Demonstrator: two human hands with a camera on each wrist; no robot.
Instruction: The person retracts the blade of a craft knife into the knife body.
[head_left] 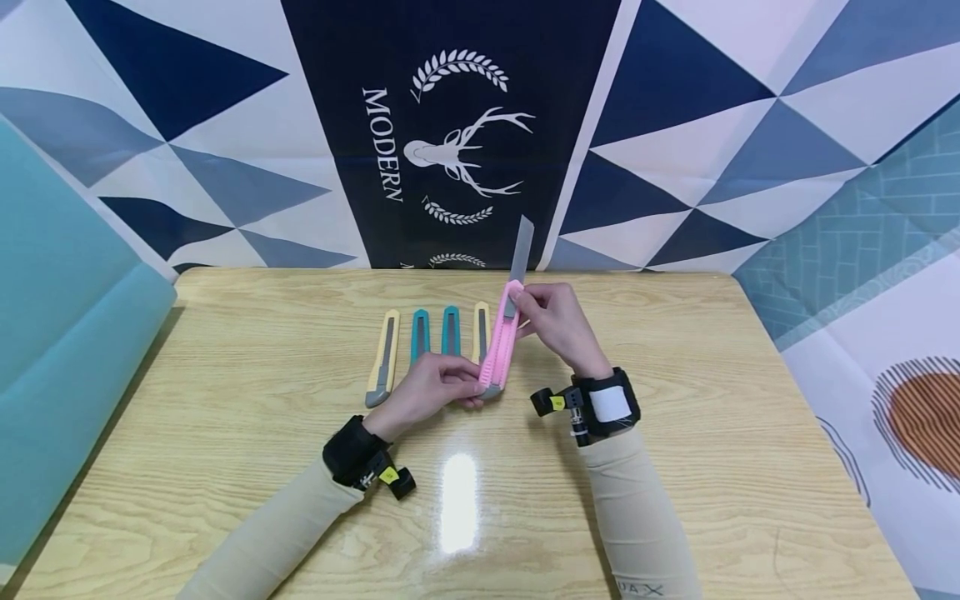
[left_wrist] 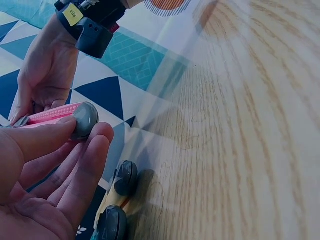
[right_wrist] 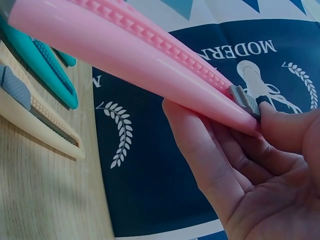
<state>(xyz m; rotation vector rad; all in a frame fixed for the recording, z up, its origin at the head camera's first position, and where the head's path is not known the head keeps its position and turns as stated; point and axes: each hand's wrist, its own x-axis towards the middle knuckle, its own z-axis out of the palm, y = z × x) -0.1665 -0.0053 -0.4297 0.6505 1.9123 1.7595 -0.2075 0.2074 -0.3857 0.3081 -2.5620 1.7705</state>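
A pink box cutter [head_left: 497, 354] is held up over the table between both hands, tilted with its tip away from me. Its long blade [head_left: 522, 246] sticks far out of the front end. My left hand [head_left: 433, 387] pinches the rear, with thumb and fingers at the grey end cap [left_wrist: 86, 120]. Near the front, my right hand [head_left: 558, 321] grips the body, fingers underneath and thumb against the grey slider [right_wrist: 244, 101]. In the right wrist view the blade is out of sight.
Left of the pink cutter lie more box cutters in a row: a yellow one [head_left: 386, 354] at the left end, two teal ones [head_left: 421, 329] and another yellow one [head_left: 482, 321]. They rest on a wooden table [head_left: 262, 433]. A patterned backdrop [head_left: 465, 50] stands behind.
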